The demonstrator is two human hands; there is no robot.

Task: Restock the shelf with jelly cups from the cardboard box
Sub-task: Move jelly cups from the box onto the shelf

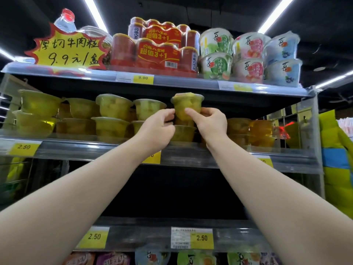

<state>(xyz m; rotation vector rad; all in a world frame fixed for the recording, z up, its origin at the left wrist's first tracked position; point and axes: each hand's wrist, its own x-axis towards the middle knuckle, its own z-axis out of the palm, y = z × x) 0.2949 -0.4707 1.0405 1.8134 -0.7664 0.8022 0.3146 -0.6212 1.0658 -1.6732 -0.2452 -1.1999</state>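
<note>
A yellow-green jelly cup is held up at the middle shelf, above another cup that stands on the shelf. My left hand pinches its left side with thumb and fingertips. My right hand pinches its right side. Several similar jelly cups stand stacked two high to the left, and orange ones to the right. The cardboard box is out of view.
The top shelf carries red multipacks, larger labelled cups and a yellow price sign. Yellow price tags line the shelf fronts. More packaged goods sit on the bottom shelf. Yellow and blue goods stand at right.
</note>
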